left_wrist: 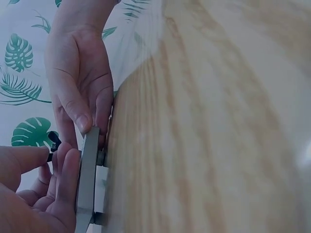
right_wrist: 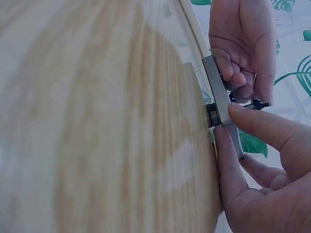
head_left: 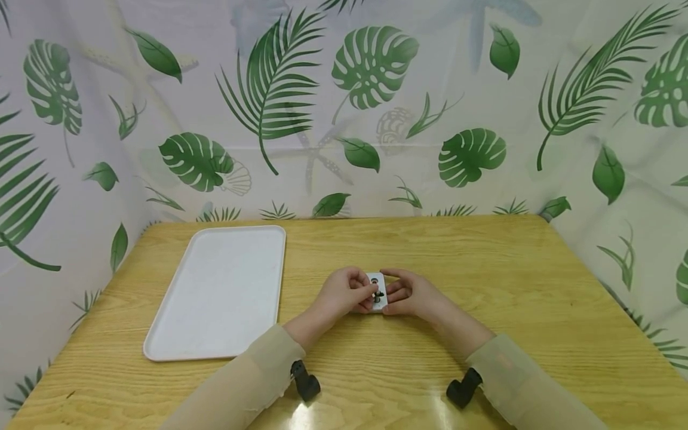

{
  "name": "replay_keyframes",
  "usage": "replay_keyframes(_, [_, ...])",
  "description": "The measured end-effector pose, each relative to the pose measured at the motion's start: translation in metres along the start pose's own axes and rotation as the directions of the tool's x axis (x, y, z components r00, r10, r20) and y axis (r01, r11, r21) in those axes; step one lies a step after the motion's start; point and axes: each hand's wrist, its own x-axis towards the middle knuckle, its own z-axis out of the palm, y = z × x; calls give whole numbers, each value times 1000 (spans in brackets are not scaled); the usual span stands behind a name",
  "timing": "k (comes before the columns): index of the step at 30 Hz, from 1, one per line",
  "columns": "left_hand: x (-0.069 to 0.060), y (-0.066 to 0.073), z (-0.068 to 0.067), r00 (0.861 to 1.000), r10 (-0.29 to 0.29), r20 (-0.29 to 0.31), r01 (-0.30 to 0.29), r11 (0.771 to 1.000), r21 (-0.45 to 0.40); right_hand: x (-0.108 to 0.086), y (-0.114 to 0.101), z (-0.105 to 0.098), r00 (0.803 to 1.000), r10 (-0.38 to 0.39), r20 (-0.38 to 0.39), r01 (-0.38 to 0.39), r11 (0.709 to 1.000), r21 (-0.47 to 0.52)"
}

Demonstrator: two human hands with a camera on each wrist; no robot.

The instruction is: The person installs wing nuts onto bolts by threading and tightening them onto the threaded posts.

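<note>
A small light-grey plate (head_left: 384, 298) with a round hole is held a little above the wooden table, near its middle. From its upper face rises a black wing screw (right_wrist: 257, 104) with a threaded shank. My left hand (head_left: 344, 291) pinches the wing screw between thumb and fingers, its other fingers bent beside the plate. My right hand (head_left: 416, 295) grips the plate's right edge between thumb and fingers. Dark round knobs (right_wrist: 213, 115) stick out from the plate's underside in both wrist views. My left fingers partly cover the plate in the head view.
A white rectangular tray (head_left: 220, 292) lies on the left of the wooden table (head_left: 510, 269). Leaf-patterned cloth (head_left: 398, 131) hangs behind the table and at both sides. A black wrist camera (head_left: 306, 382) sits on the left sleeve, another (head_left: 463, 388) on the right.
</note>
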Motion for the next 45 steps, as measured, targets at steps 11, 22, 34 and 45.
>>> replay_keyframes(11, [0,4,1,1000,-10,8,10,999,39,1,1,0,1000,7,3,-7,1000,14])
replay_keyframes(22, [-1,1,-1,999,13,38,-15,999,37,0,0,-1,1000,1,9,-1,1000,26])
replay_keyframes(34, [-2,2,1,1000,5,-13,-4,999,42,2,0,2,1000,7,-13,-7,1000,4])
replay_keyframes(45, [-1,2,1,1000,-4,16,4,1000,31,1,2,0,1000,-1,-4,1,1000,10])
